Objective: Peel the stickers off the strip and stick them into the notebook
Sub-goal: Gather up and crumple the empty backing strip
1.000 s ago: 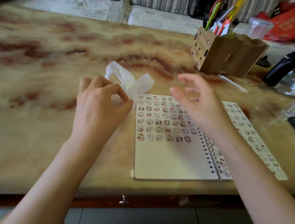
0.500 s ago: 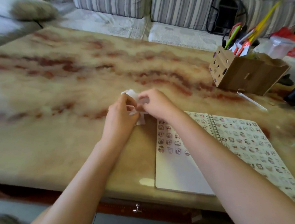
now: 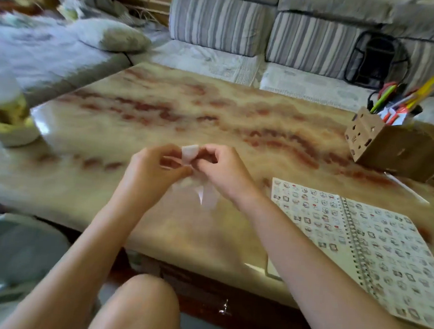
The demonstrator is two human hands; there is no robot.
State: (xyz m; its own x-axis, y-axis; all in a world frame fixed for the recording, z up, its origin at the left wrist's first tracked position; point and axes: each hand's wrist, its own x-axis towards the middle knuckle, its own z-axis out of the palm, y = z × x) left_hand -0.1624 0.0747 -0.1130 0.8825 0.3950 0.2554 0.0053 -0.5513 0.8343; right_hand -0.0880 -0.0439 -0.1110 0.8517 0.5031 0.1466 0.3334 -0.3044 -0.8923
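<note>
Both hands meet just above the tabletop, a little left of the frame's centre, and both grip the white strip. The left hand has its fingers curled, with the thumb pinching the strip from the left. The right hand pinches the same upper end from the right, so the fingertips nearly touch. The strip's long axis runs roughly up and down the frame: a short folded end shows above the fingers, and a loose tail hangs below them toward the near edge. Motion blur hides whether any sticker is left on it, or whether one is already lifted. This looks like the peeling step, with one hand steadying the backing and the other working an edge. The open notebook lies flat at the lower right, well apart from the pinch. Its spiral runs diagonally, and both pages are crowded with small stickers. It lies on the right hand's side, with the right forearm crossing its near left corner, so that hand is probably the one to carry a sticker down and to the right. A cardboard pen holder stands at the far right.
</note>
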